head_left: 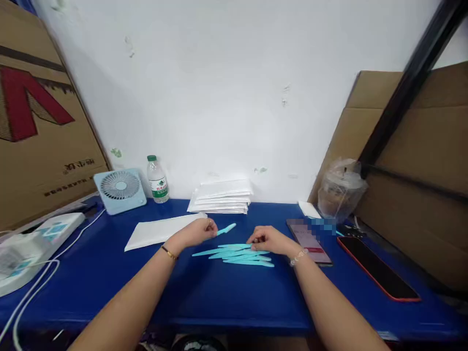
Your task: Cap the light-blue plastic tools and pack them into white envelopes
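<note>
My left hand [199,231] is closed in a pinch on one thin turquoise plastic piece [226,228], held just above the blue table [219,297]. A flat white pouch [161,231] lies under and behind that hand. My right hand [268,240] rests with fingers curled on the right end of a small pile of several turquoise pieces [237,255] lying side by side on the table. Whether it grips one is hidden by the fingers.
A stack of white pouches [222,196] sits against the wall. A small blue fan [120,190] and water bottle [157,179] stand at back left, a white device [32,246] with cables at far left. Two phones [378,268] and a bagged drink cup [340,190] are right. Cardboard flanks both sides.
</note>
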{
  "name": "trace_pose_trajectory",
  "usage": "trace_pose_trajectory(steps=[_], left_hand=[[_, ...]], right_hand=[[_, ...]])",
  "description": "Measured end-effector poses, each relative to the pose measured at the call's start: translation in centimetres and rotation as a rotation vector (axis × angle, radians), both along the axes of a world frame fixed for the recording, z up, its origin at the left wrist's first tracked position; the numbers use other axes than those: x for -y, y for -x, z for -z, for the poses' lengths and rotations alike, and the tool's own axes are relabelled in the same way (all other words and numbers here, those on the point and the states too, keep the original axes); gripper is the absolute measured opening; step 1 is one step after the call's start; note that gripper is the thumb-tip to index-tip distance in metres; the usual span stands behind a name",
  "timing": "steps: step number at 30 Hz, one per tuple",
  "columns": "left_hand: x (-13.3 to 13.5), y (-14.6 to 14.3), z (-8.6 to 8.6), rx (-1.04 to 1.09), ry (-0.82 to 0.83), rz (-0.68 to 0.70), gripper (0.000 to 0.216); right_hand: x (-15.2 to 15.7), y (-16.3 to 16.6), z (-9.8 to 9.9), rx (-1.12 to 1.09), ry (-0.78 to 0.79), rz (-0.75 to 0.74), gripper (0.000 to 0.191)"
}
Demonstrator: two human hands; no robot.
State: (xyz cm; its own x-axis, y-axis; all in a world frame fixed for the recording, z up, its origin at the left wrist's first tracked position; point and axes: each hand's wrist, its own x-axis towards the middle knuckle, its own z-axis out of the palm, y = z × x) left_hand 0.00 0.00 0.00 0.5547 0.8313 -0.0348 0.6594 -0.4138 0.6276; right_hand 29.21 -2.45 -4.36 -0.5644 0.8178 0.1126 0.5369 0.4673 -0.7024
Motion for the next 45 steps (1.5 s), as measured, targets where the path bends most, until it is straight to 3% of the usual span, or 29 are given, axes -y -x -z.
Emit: trace_pose_trajectory(steps=[4, 7, 12, 15, 18, 27, 34, 37, 40, 43, 45], left_hand=[[-0.9, -3.9, 0.7, 0.037, 0.05, 0.005, 0.023], [-1.6, -5.6, 2.0, 0.069, 0.011, 0.004, 0.021], [-2.1, -6.0, 3.7, 0.104, -0.042, -0.018, 0.023], [-2.5, -5.7, 4.2, 0.084, -0.086, -0.049, 0.021], [-2.9, -5.5, 4.6, 0.076, -0.095, -0.078, 0.019], [-2.6, -5.9, 4.5, 0.111, -0.057, -0.047, 0.019], [-3.6, -5.1, 5.1, 0.022, -0.194, -0.104, 0.015], [-3.5, -5.2, 4.8, -0.028, -0.284, -0.131, 0.017], [-2.8, -5.2, 4.2, -0.025, -0.291, -0.118, 0.023], [-1.8, -5.2, 3.7, -0.004, -0.215, 0.045, 0.027], [-1.2, -5.3, 3.5, 0.004, -0.164, 0.148, 0.03]], right_hand=[[-0.2, 0.2, 0.1, -0.093, 0.05, 0.13, 0.032], [-0.7, 0.1, 0.2, -0.286, 0.088, 0.311, 0.038], [-1.5, 0.3, 0.7, -0.472, 0.24, 0.322, 0.03], [-1.9, -0.3, 0.9, -0.496, 0.279, 0.417, 0.024], [-2.2, -1.1, 1.0, -0.497, 0.292, 0.492, 0.023], [-2.1, 0.4, 1.0, -0.381, 0.251, 0.353, 0.023], [-2.7, -2.1, 1.1, -0.244, 0.191, 0.589, 0.025], [-2.3, -2.4, 0.6, -0.22, 0.18, 0.562, 0.029], [-1.3, -2.1, -0.3, -0.185, 0.183, 0.407, 0.032], [-0.5, -1.5, -0.9, -0.056, 0.27, 0.194, 0.034], [-0.3, -1.1, -1.0, -0.003, 0.302, 0.131, 0.033]])
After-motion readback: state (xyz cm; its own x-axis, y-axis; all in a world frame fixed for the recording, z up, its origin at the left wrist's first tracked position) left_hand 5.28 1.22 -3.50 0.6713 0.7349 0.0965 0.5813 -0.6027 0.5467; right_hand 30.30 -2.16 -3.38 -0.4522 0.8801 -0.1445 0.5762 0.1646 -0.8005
